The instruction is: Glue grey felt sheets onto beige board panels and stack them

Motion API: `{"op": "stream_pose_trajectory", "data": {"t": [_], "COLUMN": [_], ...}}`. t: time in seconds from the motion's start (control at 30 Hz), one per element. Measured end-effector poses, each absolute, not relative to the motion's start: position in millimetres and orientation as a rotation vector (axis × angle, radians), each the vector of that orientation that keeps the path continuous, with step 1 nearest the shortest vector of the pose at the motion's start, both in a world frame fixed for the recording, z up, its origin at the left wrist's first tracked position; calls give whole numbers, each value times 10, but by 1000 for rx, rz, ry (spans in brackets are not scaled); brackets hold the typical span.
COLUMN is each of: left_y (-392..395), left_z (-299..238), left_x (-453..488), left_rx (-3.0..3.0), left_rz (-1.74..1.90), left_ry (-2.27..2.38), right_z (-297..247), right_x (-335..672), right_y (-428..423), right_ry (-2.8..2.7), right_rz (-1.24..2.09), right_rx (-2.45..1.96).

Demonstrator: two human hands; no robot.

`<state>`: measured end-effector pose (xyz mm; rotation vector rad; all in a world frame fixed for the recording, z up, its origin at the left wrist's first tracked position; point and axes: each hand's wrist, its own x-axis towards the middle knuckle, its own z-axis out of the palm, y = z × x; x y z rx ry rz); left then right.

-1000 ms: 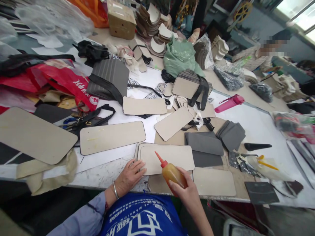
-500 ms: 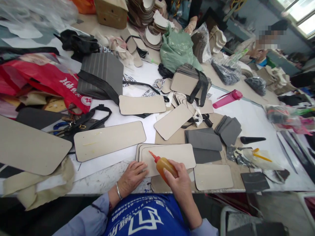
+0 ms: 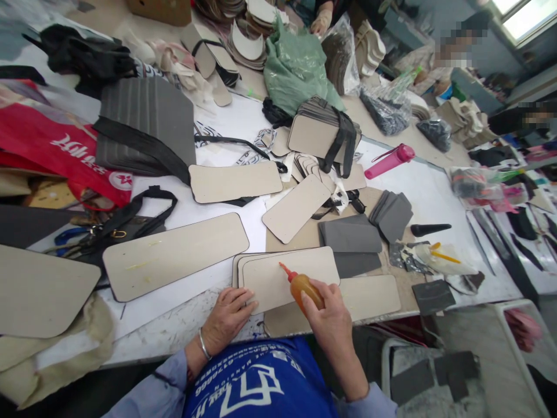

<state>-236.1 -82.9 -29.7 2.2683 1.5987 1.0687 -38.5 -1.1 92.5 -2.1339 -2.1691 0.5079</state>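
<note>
Bottle (image 3: 307,292), grasped round its body by my right hand (image 3: 328,316), has slid toward three o'clock over the top board (image 3: 272,281) since half a second ago; its nozzle slants to ten o'clock. My left hand (image 3: 230,316) lies palm-down, unclenched, fingertips at the board's eight-o'clock corner, forearm coming from seven.

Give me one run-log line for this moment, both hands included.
left hand: touching beige panel stack | right hand: gripping amber squeeze bottle, red tip over stack | nearby: grey sheets, pink bottle
</note>
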Motion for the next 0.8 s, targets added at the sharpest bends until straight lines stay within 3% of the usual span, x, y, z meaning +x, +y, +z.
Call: {"op": "stream_pose_trajectory", "data": {"t": [0.23, 0.5, 0.8], "left_y": [-822, -804, -785], "left_z": [-300, -284, -273], "left_x": [-2377, -2380, -2369], "left_rx": [2300, 2302, 2319], "left_rz": [1051, 1047, 1083], "left_ry": [1587, 1566, 1558], "right_z": [931, 988, 1013], "right_x": [-499, -19, 225], "right_y": [-31, 232, 391], "right_ry": [-2184, -2078, -2023], "right_rz": [597, 342, 194], "right_rx": [-2071, -2402, -2434]}}
